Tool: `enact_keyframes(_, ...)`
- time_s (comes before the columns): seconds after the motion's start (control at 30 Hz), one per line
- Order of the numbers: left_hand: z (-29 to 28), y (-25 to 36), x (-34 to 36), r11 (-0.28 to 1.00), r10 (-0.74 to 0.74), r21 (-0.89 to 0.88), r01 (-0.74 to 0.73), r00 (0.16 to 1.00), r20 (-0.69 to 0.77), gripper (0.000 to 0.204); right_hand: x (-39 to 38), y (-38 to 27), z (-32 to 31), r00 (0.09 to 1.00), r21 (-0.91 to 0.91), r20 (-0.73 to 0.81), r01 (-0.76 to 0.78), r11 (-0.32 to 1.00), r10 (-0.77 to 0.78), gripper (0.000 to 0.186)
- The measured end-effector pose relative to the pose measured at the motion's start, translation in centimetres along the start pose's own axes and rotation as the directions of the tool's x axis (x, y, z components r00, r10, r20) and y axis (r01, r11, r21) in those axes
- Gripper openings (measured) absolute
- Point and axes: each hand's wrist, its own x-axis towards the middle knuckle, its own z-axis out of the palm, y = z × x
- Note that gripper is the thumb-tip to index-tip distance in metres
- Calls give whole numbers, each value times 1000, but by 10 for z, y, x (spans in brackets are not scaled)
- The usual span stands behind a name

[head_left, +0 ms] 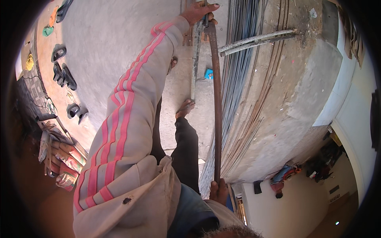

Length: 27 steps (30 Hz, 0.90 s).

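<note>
My right hand [218, 191] is wrapped round the lower end of a long brown metal bar [216, 99], close to my body. From there the bar runs away from me to the far edge of the view. At its far end my left hand [201, 12] reaches out, one finger pointing right and the others curled by the bar's head. What those fingers grip is not clear. Just below that hand, a pale, worn metal length [195, 59] lies on the floor, its near end by my foot [185, 108].
Bundled thin steel rods [238, 75] run along the floor to the right. Two short, crusted bars [258, 41] lie across them. A small blue object [208, 73] sits beside the brown bar. Sandals [68, 76] and stacked sacks [65, 158] are at left. Another person [279, 184] is at lower right.
</note>
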Motion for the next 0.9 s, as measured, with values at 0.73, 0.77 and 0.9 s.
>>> enact_keyframes(0.73, -34, 9, -14, 994, -35, 107, 36, 999, -10, 30, 168, 113, 134, 983, 151, -55, 183, 971, -176, 42)
enact_keyframes(0.77, -34, 10, -14, 996, -40, 83, 41, 999, -9, 32, 174, 116, 140, 980, 205, -61, 198, 958, -190, 41)
enact_keyframes(0.9, -24, 18, -20, 997, -70, -42, 69, 997, -15, 33, 196, 120, 166, 966, 203, -99, 255, 945, -240, 34)
